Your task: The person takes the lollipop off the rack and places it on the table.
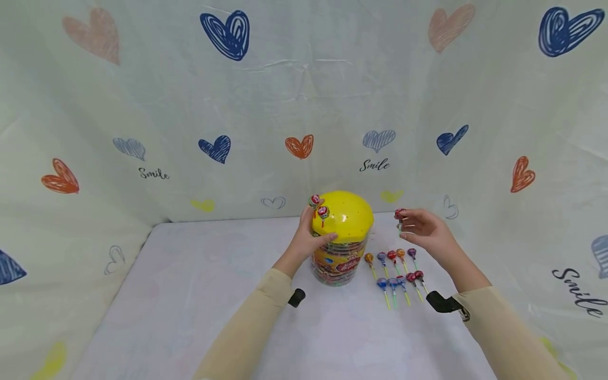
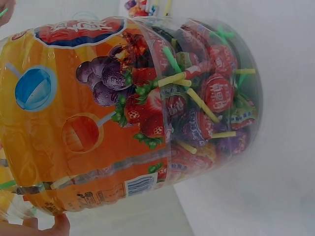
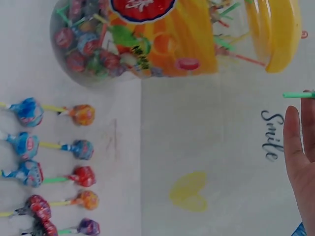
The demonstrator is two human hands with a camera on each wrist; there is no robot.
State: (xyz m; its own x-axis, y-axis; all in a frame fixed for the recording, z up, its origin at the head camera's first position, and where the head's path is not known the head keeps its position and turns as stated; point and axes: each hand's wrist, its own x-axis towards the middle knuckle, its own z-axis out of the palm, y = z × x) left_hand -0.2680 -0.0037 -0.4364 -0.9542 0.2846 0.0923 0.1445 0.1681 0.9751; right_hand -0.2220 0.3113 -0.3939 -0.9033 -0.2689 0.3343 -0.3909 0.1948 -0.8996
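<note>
A clear plastic jar of wrapped lollipops, with an orange fruit-printed label, stands on the table under a domed yellow lid. My left hand grips it near the lid, thumb across the front; its other fingers are mostly hidden behind. Two lollipops stick up at the lid's left side. To the right of the jar, my right hand is raised and pinches a red-wrapped lollipop by its head. The green stick of that lollipop shows in the right wrist view.
Right of the jar, several wrapped lollipops lie in two rows on the white table, sticks toward me. A heart-printed curtain hangs behind the table and at both sides.
</note>
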